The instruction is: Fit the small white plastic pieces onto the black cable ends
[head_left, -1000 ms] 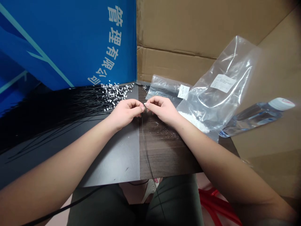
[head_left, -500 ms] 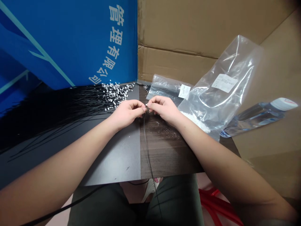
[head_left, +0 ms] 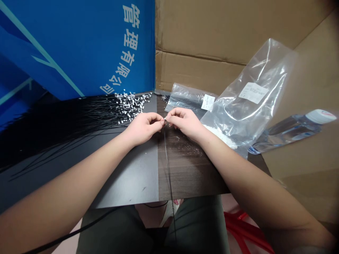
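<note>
From here I see a thin black wire point(head_left: 166, 158) pinched at its upper end by the closed fingertips point(head_left: 160, 121) of the left hand point(head_left: 143, 127) and right hand point(head_left: 185, 123), both equally close. It runs straight toward the near edge of the table point(head_left: 132, 187), its tip too small to make out. Further left lies a heap of similar wires point(head_left: 79, 120) with white ends.

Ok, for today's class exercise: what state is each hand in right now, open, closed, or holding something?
Left hand: closed, pinching the top of a thin black wire.
Right hand: closed, pinching the same wire from the other side.
</note>
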### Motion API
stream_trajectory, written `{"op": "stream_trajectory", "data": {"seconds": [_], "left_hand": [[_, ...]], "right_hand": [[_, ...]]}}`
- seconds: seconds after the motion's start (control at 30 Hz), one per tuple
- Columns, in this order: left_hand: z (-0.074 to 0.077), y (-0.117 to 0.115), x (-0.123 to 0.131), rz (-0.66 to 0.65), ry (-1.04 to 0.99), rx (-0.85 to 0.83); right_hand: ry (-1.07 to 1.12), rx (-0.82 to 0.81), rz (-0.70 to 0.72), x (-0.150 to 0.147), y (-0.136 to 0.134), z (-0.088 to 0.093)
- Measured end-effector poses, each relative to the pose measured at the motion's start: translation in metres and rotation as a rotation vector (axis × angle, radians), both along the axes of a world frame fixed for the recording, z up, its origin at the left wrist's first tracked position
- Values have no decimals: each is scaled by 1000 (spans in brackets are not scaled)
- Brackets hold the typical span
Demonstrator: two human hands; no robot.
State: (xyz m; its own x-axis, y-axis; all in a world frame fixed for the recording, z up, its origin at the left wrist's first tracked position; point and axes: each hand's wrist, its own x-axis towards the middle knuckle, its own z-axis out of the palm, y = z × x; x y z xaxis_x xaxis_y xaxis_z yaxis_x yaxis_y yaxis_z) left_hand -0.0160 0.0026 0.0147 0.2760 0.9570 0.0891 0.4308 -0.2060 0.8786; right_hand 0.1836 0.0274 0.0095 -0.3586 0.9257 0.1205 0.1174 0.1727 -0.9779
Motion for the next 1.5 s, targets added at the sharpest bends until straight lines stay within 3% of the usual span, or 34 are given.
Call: {"op": "stream_trajectory", "data": {"seconds": [0.43, 0.97, 1.5], "left_hand": [[3, -2, 1, 40, 130, 90], [4, -4, 3, 65, 153, 125], [2, -2, 3, 68, 123, 111]], "right_hand": [[-36, -3, 8, -1, 1, -4], [-213, 203, 70, 6, 4, -1], [-161, 153, 64, 3, 3, -1]]}}
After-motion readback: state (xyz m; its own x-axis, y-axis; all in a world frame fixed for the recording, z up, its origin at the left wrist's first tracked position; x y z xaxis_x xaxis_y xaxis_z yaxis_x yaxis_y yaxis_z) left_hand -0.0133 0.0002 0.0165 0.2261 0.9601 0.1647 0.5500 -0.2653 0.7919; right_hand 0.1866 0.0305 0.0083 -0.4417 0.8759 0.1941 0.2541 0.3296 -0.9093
